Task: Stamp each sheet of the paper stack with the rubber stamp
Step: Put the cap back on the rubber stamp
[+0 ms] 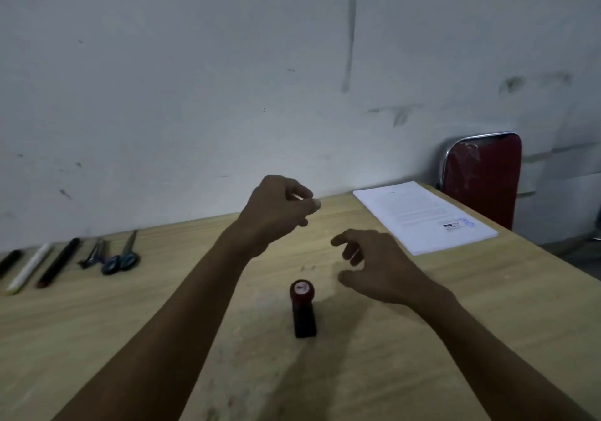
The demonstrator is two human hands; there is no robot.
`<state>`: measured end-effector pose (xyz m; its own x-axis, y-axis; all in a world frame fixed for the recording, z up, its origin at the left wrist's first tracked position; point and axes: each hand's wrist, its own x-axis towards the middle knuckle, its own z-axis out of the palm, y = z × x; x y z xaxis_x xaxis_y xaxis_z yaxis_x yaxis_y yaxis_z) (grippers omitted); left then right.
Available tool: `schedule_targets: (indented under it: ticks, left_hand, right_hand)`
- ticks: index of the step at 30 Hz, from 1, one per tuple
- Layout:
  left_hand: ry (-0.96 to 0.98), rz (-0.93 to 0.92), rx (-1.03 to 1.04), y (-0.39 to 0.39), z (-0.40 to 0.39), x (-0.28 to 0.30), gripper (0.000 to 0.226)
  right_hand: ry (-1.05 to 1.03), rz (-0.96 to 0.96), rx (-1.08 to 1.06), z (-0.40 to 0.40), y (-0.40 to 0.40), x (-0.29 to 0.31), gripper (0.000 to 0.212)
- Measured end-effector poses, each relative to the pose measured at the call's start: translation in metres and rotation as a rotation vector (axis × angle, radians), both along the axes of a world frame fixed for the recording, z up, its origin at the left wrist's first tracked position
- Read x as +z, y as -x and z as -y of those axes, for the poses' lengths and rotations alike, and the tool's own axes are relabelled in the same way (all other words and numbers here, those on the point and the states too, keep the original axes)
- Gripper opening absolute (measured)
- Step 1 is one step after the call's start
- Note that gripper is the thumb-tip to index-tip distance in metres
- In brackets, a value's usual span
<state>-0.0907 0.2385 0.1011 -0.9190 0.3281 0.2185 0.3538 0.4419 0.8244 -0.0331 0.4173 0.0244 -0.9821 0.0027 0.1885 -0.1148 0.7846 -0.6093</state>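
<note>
Both hands hover empty above the pale wooden bench point(130, 316), left hand point(276, 212) loosely curled, right hand point(377, 267) relaxed; dark red rubber stamp point(303, 308) stands upright between them, white paper stack point(422, 215) far right.

The top sheet of the paper stack point(422, 217) carries printed lines too small to read; beside them, a dark logo and blue stamp mark are also illegible.

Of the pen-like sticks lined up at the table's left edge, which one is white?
The white pen, second from the left, between two dark pens.
</note>
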Motion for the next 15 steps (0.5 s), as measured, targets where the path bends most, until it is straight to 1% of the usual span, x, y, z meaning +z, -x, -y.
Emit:
schedule_targets:
  ticks: [2, 4, 7, 9, 11, 15]
  left_hand:
    - [-0.033, 0.018, 0.032, -0.009, 0.024, -0.010, 0.020]
    - [-0.057, 0.046, 0.063, -0.016, 0.046, -0.022, 0.018]
    - [-0.054, 0.099, 0.084, -0.025, 0.070, -0.041, 0.016]
    - [-0.047, 0.133, 0.089, -0.032, 0.082, -0.054, 0.018]
    - [-0.043, 0.164, 0.091, -0.038, 0.092, -0.066, 0.019]
    - [-0.033, 0.186, 0.107, -0.045, 0.109, -0.083, 0.022]
  right_hand:
    - [-0.008, 0.099, 0.028, 0.022, -0.009, -0.006, 0.064]
    - [0.007, 0.145, 0.017, 0.044, -0.016, -0.014, 0.077]
    - [0.034, 0.152, -0.099, 0.068, -0.022, -0.028, 0.087]
    - [0.016, 0.134, -0.200, 0.082, -0.026, -0.036, 0.083]
    - [0.017, 0.108, -0.282, 0.091, -0.031, -0.044, 0.073]
    - [-0.017, 0.037, -0.384, 0.111, -0.035, -0.056, 0.059]
